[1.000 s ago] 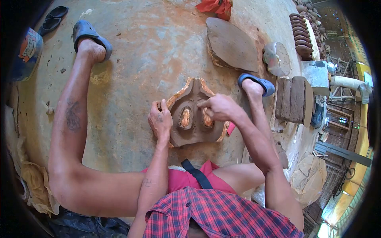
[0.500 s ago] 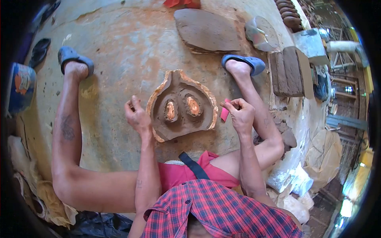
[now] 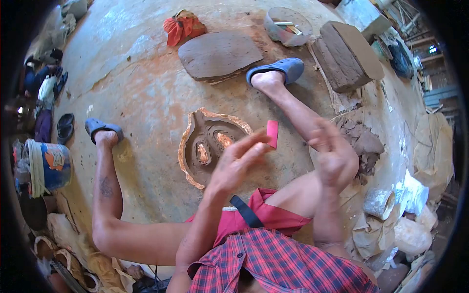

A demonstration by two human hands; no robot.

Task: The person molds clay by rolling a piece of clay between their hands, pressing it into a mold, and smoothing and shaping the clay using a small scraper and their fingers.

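Note:
On the floor in front of me lies a shallow mould (image 3: 182,151) with a rough orange-white rim, lined with dark wet clay (image 3: 215,128). Two oval raised spots in it show orange-white through the clay. My left hand (image 3: 235,163) hovers over the mould's right side and hides part of it; its fingers stretch rightward, and I see nothing held. Close to those fingertips is a flat pink strip (image 3: 272,134), apparently lying on the floor. Blurred by motion, my right hand (image 3: 331,151) is raised above my right knee, fingers apart, with nothing visible in it.
Beyond the mould lies a clay slab (image 3: 220,53), with a red cloth bundle (image 3: 183,29) behind it. A clear tub of tools (image 3: 288,27) and a large clay block (image 3: 344,56) stand farther right. Clay lumps (image 3: 364,141) lie beside my right knee. A bucket (image 3: 51,166) stands left.
My left hand has moved right, from beside the mould to over its right side. My right hand has moved right, away from the pink strip. The fingers of both have loosened; the view has shifted.

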